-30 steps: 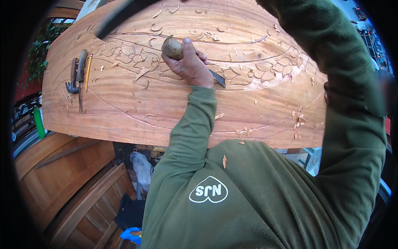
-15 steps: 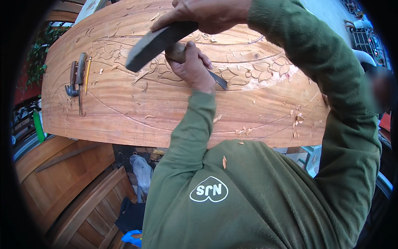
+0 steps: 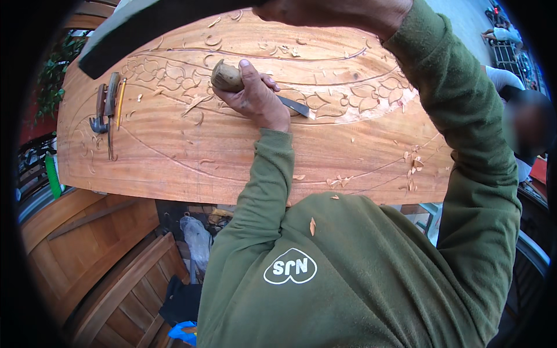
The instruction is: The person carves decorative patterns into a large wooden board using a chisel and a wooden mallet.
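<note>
My left hand [image 3: 255, 101] is closed around a chisel [image 3: 297, 107]. Its rounded wooden handle end pokes out above my fist, and the flat blade slants down to the right, its edge at a carved leaf pattern. My right hand [image 3: 342, 13], partly cut off by the top edge, grips a dark, club-like mallet [image 3: 133, 35] raised above the panel and apart from the chisel. Beneath both lies a large curved wooden panel [image 3: 191, 168] with carved leaves, long grooved lines and scattered shavings.
On the panel's left lie a hammer [image 3: 100, 116], another chisel [image 3: 110, 104] and a yellow pencil [image 3: 120, 104]. Slatted wooden furniture [image 3: 122, 284] stands at the lower left, near a clear plastic bag [image 3: 197, 239]. Another person [image 3: 525, 122] is at the right edge.
My right hand has lifted the mallet up and away from the chisel handle, now closer to the view. My left hand with the chisel has shifted slightly left.
</note>
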A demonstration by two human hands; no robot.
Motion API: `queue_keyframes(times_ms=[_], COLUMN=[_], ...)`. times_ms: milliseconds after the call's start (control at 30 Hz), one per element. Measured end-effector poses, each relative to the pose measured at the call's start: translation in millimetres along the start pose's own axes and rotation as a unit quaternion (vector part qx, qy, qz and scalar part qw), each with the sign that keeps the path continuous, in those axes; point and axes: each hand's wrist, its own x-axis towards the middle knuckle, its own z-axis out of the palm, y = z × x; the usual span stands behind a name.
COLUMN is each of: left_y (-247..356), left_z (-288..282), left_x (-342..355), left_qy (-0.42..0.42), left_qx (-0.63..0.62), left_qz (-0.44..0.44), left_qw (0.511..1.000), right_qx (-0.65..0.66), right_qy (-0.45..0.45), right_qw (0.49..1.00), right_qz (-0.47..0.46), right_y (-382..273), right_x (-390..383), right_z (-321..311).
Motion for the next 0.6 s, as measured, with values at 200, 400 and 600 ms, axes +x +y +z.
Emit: queue_keyframes(times_ms=[200,400,600], left_y=[0.3,2.6,1.8], left_z=[7.5,4.3,2.9], left_x=[-12.2,-6.5,-14.1], left_qy=[-0.007,-0.01,0.028], left_qx=[0.03,0.017,0.018], left_qz=[0.035,0.015,-0.01], left_qw=[0.999,1.0,0.999], right_qx=[0.071,0.058,-0.045], right_qy=[0.054,-0.089,-0.24], right_qw=[0.996,0.993,0.968], right_qz=[0.003,0.059,0.049], right_y=[-9.4,-10.8,-10.5], right_x=[11.0,12.7,13.5], right_z=[-8.9,15.6,-0.8])
